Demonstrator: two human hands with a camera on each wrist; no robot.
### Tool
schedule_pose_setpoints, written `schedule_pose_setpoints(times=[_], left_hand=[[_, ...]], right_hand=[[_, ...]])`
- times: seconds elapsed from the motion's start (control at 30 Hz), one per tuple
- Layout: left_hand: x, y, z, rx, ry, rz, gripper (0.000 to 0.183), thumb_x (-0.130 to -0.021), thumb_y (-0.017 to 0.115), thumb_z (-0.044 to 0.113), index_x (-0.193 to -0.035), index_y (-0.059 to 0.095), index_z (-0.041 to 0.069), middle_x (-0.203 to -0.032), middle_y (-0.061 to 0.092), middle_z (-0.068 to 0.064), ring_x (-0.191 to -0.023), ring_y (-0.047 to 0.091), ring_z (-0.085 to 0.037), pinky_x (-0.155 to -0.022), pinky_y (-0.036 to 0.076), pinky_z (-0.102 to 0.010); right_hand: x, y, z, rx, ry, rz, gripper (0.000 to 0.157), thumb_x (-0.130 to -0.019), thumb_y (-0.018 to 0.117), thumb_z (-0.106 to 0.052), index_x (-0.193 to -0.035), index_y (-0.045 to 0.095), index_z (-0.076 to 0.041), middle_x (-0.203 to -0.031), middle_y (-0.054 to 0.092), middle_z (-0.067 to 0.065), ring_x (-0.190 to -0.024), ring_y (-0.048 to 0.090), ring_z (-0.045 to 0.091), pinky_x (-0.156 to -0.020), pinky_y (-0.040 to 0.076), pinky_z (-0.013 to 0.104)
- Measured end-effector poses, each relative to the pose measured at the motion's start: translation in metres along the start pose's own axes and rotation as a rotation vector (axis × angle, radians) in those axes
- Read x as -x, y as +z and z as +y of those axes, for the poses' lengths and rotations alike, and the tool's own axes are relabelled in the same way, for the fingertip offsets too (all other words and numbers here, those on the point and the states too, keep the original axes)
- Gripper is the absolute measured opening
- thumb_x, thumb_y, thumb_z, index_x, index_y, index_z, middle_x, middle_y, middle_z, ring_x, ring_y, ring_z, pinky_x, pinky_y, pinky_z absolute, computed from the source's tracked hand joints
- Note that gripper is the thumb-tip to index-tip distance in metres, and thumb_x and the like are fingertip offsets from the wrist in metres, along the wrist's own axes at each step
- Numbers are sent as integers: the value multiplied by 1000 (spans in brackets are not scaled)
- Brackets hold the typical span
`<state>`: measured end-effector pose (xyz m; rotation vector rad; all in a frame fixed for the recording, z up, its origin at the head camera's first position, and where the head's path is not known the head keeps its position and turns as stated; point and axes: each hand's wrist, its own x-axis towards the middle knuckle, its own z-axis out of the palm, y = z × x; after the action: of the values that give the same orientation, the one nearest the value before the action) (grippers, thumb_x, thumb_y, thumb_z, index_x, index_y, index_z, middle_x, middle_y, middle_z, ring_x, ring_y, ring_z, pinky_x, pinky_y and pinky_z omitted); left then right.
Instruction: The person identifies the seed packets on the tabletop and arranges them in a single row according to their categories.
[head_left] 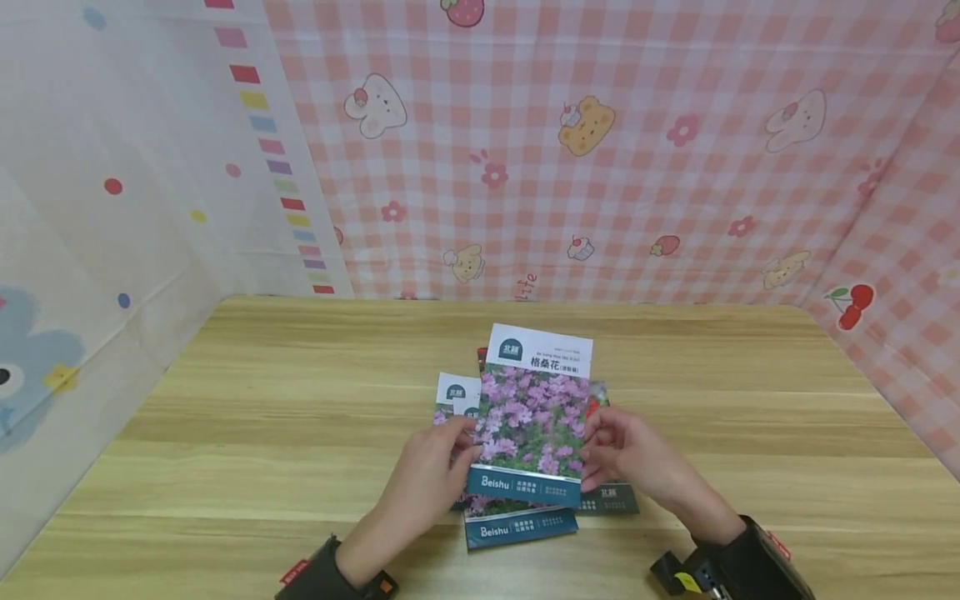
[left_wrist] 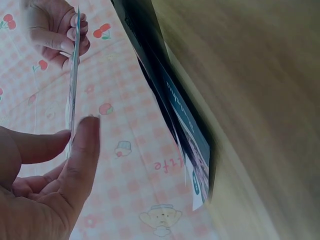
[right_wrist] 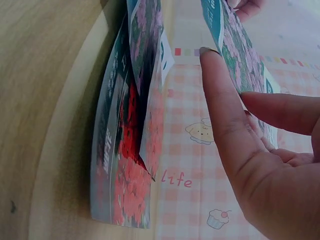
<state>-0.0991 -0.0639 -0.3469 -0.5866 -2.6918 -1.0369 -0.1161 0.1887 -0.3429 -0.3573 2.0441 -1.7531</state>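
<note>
Both hands hold up one seed packet (head_left: 532,417) with pink flowers, a white top and a teal band reading Beishu. The left hand (head_left: 427,467) pinches its left edge between thumb and fingers; the right hand (head_left: 626,454) pinches the right edge. In the left wrist view the held packet (left_wrist: 74,75) appears edge-on, raised over the others. Below it several more packets lie overlapping on the table, among them a teal-banded packet (head_left: 521,529) and, at the right, a red-flowered packet (right_wrist: 132,185). The held packet hides much of this pile.
The wood-grain table (head_left: 262,400) reaches back to a pink checked cloth (head_left: 570,192) hung behind it. A white dotted cloth (head_left: 150,233) hangs at the left. Each forearm wears a dark wrist band (head_left: 750,558).
</note>
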Motion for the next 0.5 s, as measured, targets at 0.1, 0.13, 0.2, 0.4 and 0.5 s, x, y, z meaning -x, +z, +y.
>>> schedule_pose_setpoints(times=[0.1,0.13,0.2,0.4,0.5], left_hand=[[0,0,0,23,2,13,20,-80,66,1,-99,62,-5,-79,66,-9,-68,62,-16,-59,50,-22],[0,0,-1,34,1,14,21,-79,66,-1,-99,62,-5,-78,65,-9,-66,61,-15,-57,49,-21],[0,-1,-1,56,-15,7,20,-79,65,-2,-99,61,-5,-77,65,-8,-64,58,-13,-55,47,-19],[-1,-7,-3,118,-119,-49,19,-84,61,-2,-103,60,-3,-80,62,-6,-61,51,-8,-51,44,-19],[-1,-12,-4,126,-165,-68,20,-85,60,-1,-105,60,-4,-80,61,-6,-61,51,-8,-51,44,-20]], right_hand=[[0,1,0,5,3,-15,12,-86,46,12,-98,43,13,-76,58,14,-68,64,27,-66,53,43],[-1,1,0,10,5,-19,14,-87,47,11,-100,43,14,-77,59,15,-69,64,27,-66,53,43],[-1,1,1,24,11,-25,18,-87,47,10,-104,43,16,-79,60,16,-71,64,29,-67,53,43],[-4,2,4,88,33,-67,36,-90,49,5,-121,38,20,-90,63,21,-82,64,33,-69,54,41],[-5,3,6,143,23,-69,39,-90,49,3,-123,38,20,-93,63,23,-85,64,34,-70,54,39]])
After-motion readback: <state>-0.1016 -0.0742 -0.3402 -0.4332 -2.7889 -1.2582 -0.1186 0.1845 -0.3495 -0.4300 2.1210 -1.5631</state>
